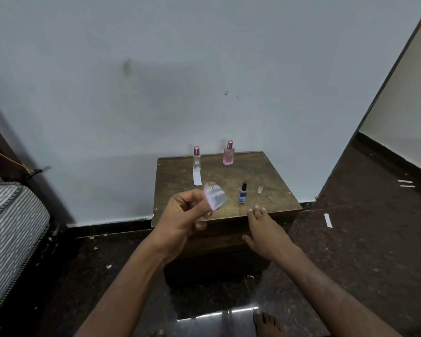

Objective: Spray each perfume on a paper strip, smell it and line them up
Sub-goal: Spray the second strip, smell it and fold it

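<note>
Bare foot [267, 323] – bottom edge of view, on dark glossy floor [362, 251].

L hand [184, 215] – raised over near-left corner of the wooden cabinet [180, 190]; fingers curled, thumb and fingertips pinching a paper strip [214, 196]. Strip blurred, pale w/ grey print, sticks up and to the right from the pinch, clear of the cabinet top.

R hand [260, 229] – flat, fingers straight and slightly spread, tips on near edge of cabinet top, holding nothing.

Blue bottle [242, 193] – small, dark nozzle, no cap on; upright near front of top, just beyond R fingertips.

Clear cap [260, 190] – small, lying just right of blue bottle, apart from it.

White strip [197, 176] – flat on top, lengthwise front-to-back, far end touching base of clear bottle.

Clear bottle [197, 156] – tall, slim, pink cap; upright at back-left of top.

Pink bottle [229, 154] – wider, pink cap; upright at back, right of clear bottle, well apart.

Spare strip [328, 220] – on floor, right of cabinet.

Mattress [7, 227] – striped, far left.

Wall [156, 81] – pale blue-grey, behind cabinet.
</note>
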The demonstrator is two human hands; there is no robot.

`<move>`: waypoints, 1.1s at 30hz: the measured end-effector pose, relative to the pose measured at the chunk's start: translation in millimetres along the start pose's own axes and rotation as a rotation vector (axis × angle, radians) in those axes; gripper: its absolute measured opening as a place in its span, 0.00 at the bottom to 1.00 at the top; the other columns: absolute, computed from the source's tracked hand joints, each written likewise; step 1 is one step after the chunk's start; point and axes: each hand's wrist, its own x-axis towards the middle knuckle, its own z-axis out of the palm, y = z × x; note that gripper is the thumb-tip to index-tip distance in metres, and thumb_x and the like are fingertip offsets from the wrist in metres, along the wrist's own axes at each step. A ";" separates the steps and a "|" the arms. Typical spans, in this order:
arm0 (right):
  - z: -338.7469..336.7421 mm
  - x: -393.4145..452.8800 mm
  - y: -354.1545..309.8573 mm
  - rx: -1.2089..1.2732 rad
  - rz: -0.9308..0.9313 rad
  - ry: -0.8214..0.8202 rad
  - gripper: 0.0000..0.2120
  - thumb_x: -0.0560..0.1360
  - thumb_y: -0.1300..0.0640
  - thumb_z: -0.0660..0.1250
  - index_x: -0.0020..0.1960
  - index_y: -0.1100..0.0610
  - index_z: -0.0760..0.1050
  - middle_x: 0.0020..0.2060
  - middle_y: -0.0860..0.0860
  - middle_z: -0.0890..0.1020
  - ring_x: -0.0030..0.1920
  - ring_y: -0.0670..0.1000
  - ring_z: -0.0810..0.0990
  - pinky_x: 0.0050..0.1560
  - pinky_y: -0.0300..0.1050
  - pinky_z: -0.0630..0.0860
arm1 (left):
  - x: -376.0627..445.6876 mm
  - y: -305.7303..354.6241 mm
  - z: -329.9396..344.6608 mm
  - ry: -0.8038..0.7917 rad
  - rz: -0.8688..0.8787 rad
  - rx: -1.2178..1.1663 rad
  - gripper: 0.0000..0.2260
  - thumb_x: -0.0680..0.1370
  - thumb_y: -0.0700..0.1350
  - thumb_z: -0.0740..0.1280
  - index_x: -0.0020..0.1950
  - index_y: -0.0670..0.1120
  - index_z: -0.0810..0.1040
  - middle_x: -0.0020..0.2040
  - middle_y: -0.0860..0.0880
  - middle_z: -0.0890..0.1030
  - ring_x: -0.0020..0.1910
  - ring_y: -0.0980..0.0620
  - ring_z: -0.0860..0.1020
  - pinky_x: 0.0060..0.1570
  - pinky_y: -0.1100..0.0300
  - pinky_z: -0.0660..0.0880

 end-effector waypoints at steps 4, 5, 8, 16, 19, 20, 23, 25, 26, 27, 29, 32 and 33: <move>2.6 -2.2 -1.7 0.005 0.003 0.017 0.40 0.83 0.46 0.66 0.84 0.62 0.49 0.83 0.61 0.54 0.84 0.60 0.51 0.80 0.52 0.60 | 1.2 -14.8 1.8 0.392 -0.189 0.543 0.07 0.72 0.53 0.81 0.45 0.52 0.90 0.41 0.57 0.88 0.46 0.57 0.84 0.42 0.65 0.77; 3.0 -2.5 -1.5 0.007 0.005 0.015 0.40 0.83 0.46 0.66 0.84 0.62 0.49 0.83 0.61 0.54 0.84 0.60 0.51 0.80 0.52 0.60 | 1.4 -12.1 5.3 0.295 -0.144 0.382 0.07 0.71 0.53 0.81 0.43 0.51 0.89 0.40 0.55 0.87 0.43 0.58 0.82 0.38 0.67 0.75; 4.0 -1.3 -0.3 0.008 -0.002 0.020 0.40 0.83 0.46 0.66 0.84 0.63 0.49 0.83 0.61 0.54 0.84 0.60 0.51 0.80 0.52 0.60 | 0.0 -3.4 8.6 -0.049 0.051 -0.070 0.12 0.68 0.56 0.83 0.39 0.50 0.86 0.38 0.48 0.78 0.37 0.57 0.73 0.34 0.66 0.71; 2.4 -2.0 -0.9 0.016 0.010 0.005 0.41 0.83 0.47 0.66 0.84 0.62 0.49 0.84 0.61 0.53 0.84 0.60 0.51 0.80 0.53 0.60 | 4.1 -16.8 6.5 0.279 -0.134 0.268 0.12 0.69 0.55 0.83 0.45 0.49 0.89 0.45 0.51 0.87 0.46 0.55 0.82 0.40 0.63 0.74; 1.8 0.3 0.6 0.009 0.000 0.005 0.40 0.83 0.46 0.66 0.84 0.62 0.49 0.84 0.61 0.53 0.84 0.60 0.52 0.80 0.53 0.60 | -1.0 -4.7 15.4 -0.066 0.074 -0.147 0.14 0.66 0.56 0.85 0.38 0.50 0.86 0.38 0.50 0.77 0.38 0.57 0.72 0.34 0.66 0.69; 1.3 0.6 0.3 0.011 0.001 -0.001 0.40 0.83 0.46 0.66 0.84 0.62 0.49 0.84 0.61 0.53 0.84 0.60 0.52 0.80 0.53 0.60 | -2.0 -1.8 14.5 -0.081 0.071 -0.185 0.12 0.67 0.55 0.84 0.40 0.51 0.86 0.38 0.50 0.78 0.39 0.57 0.73 0.34 0.67 0.69; 1.5 0.2 -1.1 0.008 0.004 -0.002 0.41 0.83 0.46 0.66 0.84 0.62 0.48 0.84 0.61 0.54 0.84 0.60 0.51 0.80 0.53 0.60 | 1.9 -14.8 2.9 0.238 -0.135 0.326 0.06 0.72 0.52 0.80 0.46 0.53 0.89 0.43 0.55 0.87 0.48 0.54 0.82 0.43 0.62 0.76; 1.4 -1.4 -2.0 0.006 0.002 0.001 0.40 0.83 0.46 0.66 0.84 0.62 0.49 0.84 0.60 0.54 0.84 0.60 0.51 0.80 0.53 0.60 | 2.2 -25.3 1.3 0.417 -0.273 0.492 0.07 0.72 0.53 0.81 0.46 0.52 0.89 0.44 0.56 0.88 0.51 0.53 0.84 0.46 0.58 0.80; 1.1 -2.1 -1.7 0.011 0.003 -0.002 0.40 0.83 0.46 0.66 0.84 0.61 0.49 0.84 0.60 0.54 0.84 0.60 0.51 0.80 0.53 0.60 | 2.6 -25.4 2.2 0.369 -0.263 0.372 0.08 0.71 0.54 0.81 0.46 0.52 0.90 0.43 0.56 0.87 0.48 0.55 0.83 0.43 0.60 0.79; 0.9 -2.0 -0.9 0.014 0.001 -0.003 0.40 0.83 0.46 0.66 0.84 0.61 0.49 0.84 0.60 0.54 0.84 0.60 0.51 0.80 0.53 0.60 | 1.7 -24.5 4.8 0.240 -0.204 0.224 0.09 0.70 0.54 0.80 0.44 0.50 0.89 0.40 0.55 0.85 0.43 0.56 0.81 0.37 0.64 0.75; 0.4 -1.3 0.5 0.015 -0.005 0.002 0.40 0.83 0.46 0.66 0.84 0.61 0.49 0.84 0.60 0.54 0.84 0.60 0.51 0.80 0.53 0.60 | -0.9 -19.3 10.7 -0.016 -0.023 -0.063 0.10 0.69 0.53 0.81 0.39 0.49 0.86 0.35 0.51 0.79 0.35 0.58 0.74 0.30 0.68 0.69; -0.8 -0.2 0.4 0.022 0.003 -0.011 0.40 0.83 0.46 0.65 0.84 0.62 0.48 0.84 0.61 0.53 0.84 0.60 0.51 0.80 0.52 0.60 | -0.8 -15.0 5.4 -0.078 -0.035 -0.101 0.11 0.69 0.53 0.82 0.45 0.49 0.87 0.36 0.51 0.78 0.35 0.58 0.74 0.30 0.68 0.68; -0.7 -0.4 0.2 0.017 0.003 -0.013 0.40 0.83 0.46 0.65 0.84 0.62 0.48 0.84 0.61 0.53 0.84 0.60 0.51 0.80 0.52 0.60 | 1.0 -18.4 0.9 0.059 -0.103 0.112 0.12 0.69 0.54 0.82 0.47 0.49 0.88 0.38 0.52 0.82 0.38 0.57 0.77 0.32 0.68 0.71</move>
